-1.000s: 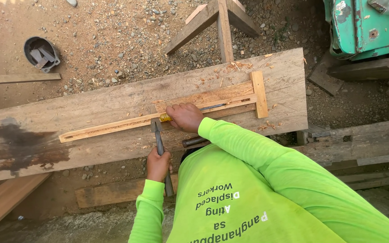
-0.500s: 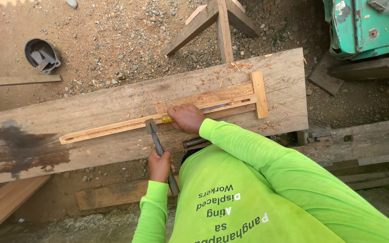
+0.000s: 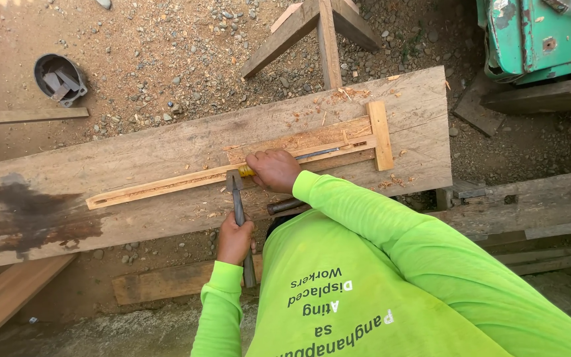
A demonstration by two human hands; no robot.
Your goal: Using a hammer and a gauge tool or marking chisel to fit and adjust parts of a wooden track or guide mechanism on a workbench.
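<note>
Hammer point(image 3: 238, 211) head now down against the chisel point(image 3: 249, 171) handle's end

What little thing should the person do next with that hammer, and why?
Probably a short tap of the hammer onto the chisel, on its yellow end. The left hand holds the hammer with its head right beside that end, while the right hand steadies the chisel along the wooden strip on the plank.

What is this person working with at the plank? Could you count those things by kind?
Hammer: 1, in the left hand
Chisel: 1, in the right hand
Wide plank: 1
Long slat: 1
Short crosspiece: 1
Total: 5
</note>
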